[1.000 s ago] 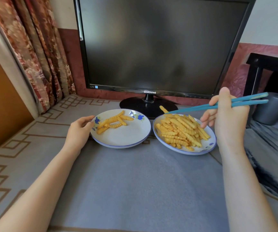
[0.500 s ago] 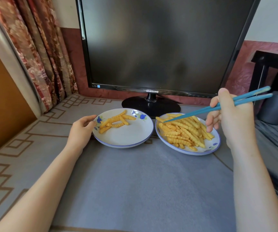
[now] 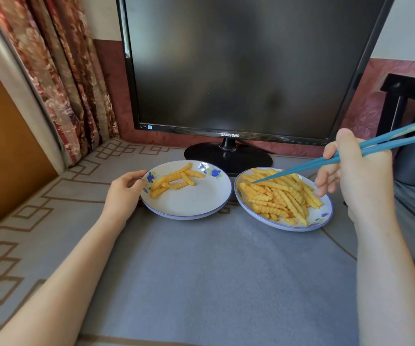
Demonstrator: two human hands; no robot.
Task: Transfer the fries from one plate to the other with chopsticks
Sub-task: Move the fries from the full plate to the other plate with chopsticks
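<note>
The right hand (image 3: 358,181) grasps a pair of blue chopsticks (image 3: 326,162), thumb on top and fingers curled beneath. The tips slant down to its left onto the heap of crinkle-cut fries (image 3: 278,196); whether they pinch a fry cannot be told. The heap fills the full plate (image 3: 325,217) just below and left of that hand. The left hand (image 3: 126,193) holds the rim of the second plate (image 3: 196,203), thumb on the edge, and a few fries (image 3: 176,179) lie just right of its fingers. Both plates sit side by side between the hands, nearly touching, on a grey cloth (image 3: 201,270). A dark Samsung monitor (image 3: 239,66) stands beyond both hands.
</note>
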